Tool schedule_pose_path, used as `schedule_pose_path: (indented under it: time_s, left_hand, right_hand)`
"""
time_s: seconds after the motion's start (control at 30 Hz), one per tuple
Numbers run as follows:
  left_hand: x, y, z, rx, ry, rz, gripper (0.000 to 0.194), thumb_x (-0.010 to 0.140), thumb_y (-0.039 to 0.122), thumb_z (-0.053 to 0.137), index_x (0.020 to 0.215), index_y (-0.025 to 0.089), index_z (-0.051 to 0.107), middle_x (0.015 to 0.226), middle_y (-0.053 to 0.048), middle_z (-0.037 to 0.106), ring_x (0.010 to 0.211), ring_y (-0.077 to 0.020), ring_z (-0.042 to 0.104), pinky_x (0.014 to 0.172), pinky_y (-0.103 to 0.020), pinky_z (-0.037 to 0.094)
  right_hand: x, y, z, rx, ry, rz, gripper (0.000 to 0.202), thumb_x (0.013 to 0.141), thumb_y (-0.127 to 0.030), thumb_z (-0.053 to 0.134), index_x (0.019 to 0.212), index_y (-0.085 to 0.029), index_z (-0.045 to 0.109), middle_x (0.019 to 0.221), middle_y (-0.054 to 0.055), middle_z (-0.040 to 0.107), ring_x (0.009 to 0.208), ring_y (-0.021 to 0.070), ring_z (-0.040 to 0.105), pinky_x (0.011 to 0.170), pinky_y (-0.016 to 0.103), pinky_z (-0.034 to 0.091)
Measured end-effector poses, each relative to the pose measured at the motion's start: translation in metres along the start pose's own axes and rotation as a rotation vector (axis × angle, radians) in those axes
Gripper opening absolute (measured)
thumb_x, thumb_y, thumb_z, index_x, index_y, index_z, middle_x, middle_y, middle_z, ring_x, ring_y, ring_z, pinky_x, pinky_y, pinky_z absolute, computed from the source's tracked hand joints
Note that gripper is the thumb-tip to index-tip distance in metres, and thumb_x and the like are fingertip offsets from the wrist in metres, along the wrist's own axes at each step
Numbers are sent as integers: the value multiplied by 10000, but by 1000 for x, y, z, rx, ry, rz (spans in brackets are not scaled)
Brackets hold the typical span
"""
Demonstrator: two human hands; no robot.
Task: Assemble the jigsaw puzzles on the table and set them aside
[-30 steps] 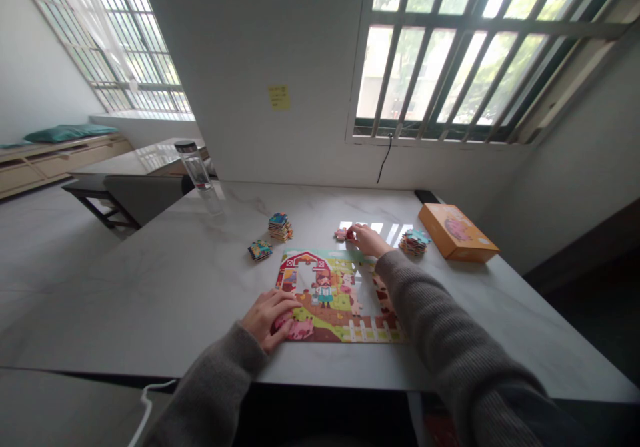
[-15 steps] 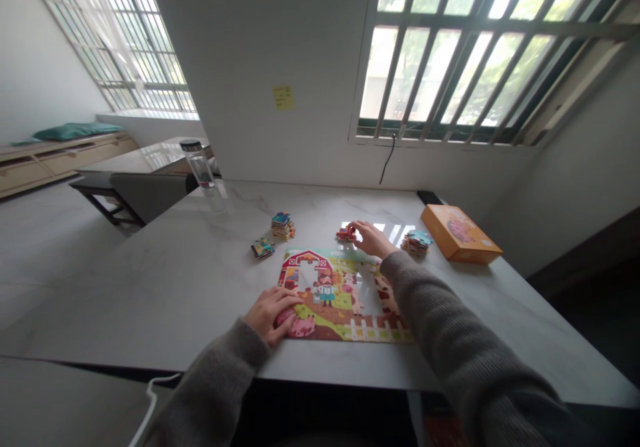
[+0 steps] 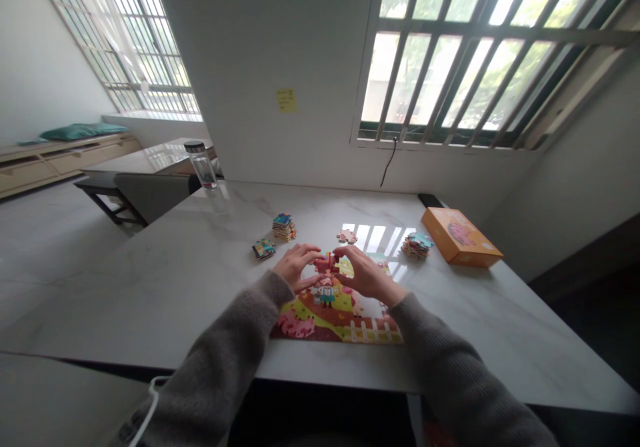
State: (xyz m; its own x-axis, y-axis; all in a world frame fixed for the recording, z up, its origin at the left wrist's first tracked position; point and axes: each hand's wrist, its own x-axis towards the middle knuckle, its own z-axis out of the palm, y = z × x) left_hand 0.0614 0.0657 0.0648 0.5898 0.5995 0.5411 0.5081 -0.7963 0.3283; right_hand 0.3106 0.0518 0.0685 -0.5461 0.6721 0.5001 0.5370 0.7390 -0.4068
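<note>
A colourful farm jigsaw puzzle (image 3: 336, 317) lies flat on the white marble table (image 3: 165, 287) in front of me. Both hands hover above its upper part and meet there. My left hand (image 3: 296, 267) and my right hand (image 3: 364, 273) pinch a small red puzzle piece (image 3: 326, 261) between their fingertips. One loose pink piece (image 3: 347, 237) lies just beyond the puzzle. Stacks of pieces stand at the back left (image 3: 283, 227), beside a smaller pile (image 3: 263, 249), and at the back right (image 3: 416, 245).
An orange puzzle box (image 3: 460, 237) lies at the table's right. A clear water bottle (image 3: 203, 166) stands at the far left corner. A chair and bench stand to the left beyond the table edge. Barred windows and a yellow sticky note (image 3: 287, 99) are on the wall behind.
My right hand drew back from the loose pieces beyond the puzzle, bringing a red piece. My left hand left the puzzle's lower left corner and joined it over the upper part.
</note>
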Motion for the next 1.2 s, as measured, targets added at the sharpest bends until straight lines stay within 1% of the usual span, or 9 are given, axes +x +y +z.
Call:
schedule_pose_path:
  time_s: [0.2, 0.43, 0.6, 0.73, 0.87, 0.97, 1.07, 1.13, 1.2]
  left_hand:
    - [1, -7, 12, -76, -31, 19, 203, 836, 250, 673, 1037, 226, 680, 1102, -75, 677, 1024, -234, 608, 958, -402, 477]
    - [-9, -17, 15, -134, 71, 37, 126, 825, 255, 692, 941, 206, 680, 1057, -85, 677, 1019, -227, 619, 927, -390, 508]
    - [-15, -30, 16, -81, 177, -42, 92, 831, 261, 702, 900, 205, 679, 1097, -89, 687, 1020, -232, 630, 943, -414, 505]
    - [-16, -35, 18, -82, 188, 1, 83, 848, 266, 712, 890, 203, 678, 1095, -88, 714, 997, -233, 634, 932, -422, 501]
    - [-16, -34, 21, -129, 198, 44, 110, 847, 276, 724, 889, 195, 661, 1053, -88, 711, 969, -225, 632, 902, -402, 507]
    - [-16, -29, 22, -169, 166, 24, 104, 856, 269, 713, 899, 196, 653, 1057, -89, 687, 998, -224, 629, 914, -402, 517]
    - [-16, -22, 21, -237, 130, -38, 149, 861, 290, 710, 960, 194, 652, 1084, -91, 628, 1003, -212, 626, 881, -374, 560]
    - [-16, -18, 20, -277, 119, -60, 191, 856, 312, 717, 986, 193, 646, 1093, -87, 596, 977, -201, 625, 844, -348, 583]
    - [-16, -16, 21, -296, 120, -55, 206, 853, 329, 722, 981, 191, 639, 1085, -82, 585, 955, -196, 623, 820, -338, 593]
  right_hand:
    - [-4, -4, 4, 29, -11, 19, 399, 868, -236, 667, 1237, -207, 517, 1140, 104, 638, 1052, 239, 620, 912, 407, 526]
    - [-11, 4, 7, 37, 1, 83, 420, 877, -271, 675, 1266, -220, 525, 1146, 104, 634, 1052, 241, 620, 910, 417, 526]
    - [-23, 32, 1, -64, 16, 140, 247, 893, -235, 640, 1139, -222, 615, 1116, 94, 631, 1060, 245, 596, 913, 411, 508]
    - [-30, 61, -4, -167, 59, 187, 193, 916, -251, 617, 1106, -229, 639, 1106, 90, 637, 1060, 252, 586, 934, 424, 477]
    - [-34, 75, -3, -259, 27, 282, 165, 919, -247, 606, 1070, -228, 672, 1112, 88, 646, 1044, 255, 581, 938, 425, 447]
    - [-37, 76, 1, -309, -27, 351, 133, 914, -226, 600, 1002, -233, 700, 1083, 75, 660, 1035, 256, 573, 947, 433, 423]
    - [-38, 71, 2, -331, -36, 370, 126, 916, -218, 596, 970, -239, 708, 1070, 70, 666, 1037, 257, 564, 952, 443, 416]
    - [-36, 63, 1, -321, -11, 337, 121, 921, -208, 591, 965, -234, 701, 1089, 77, 665, 1047, 261, 560, 957, 453, 420]
    - [-30, 48, 1, -243, 18, 255, 133, 937, -199, 572, 1003, -230, 682, 1111, 83, 659, 1059, 255, 564, 958, 447, 439]
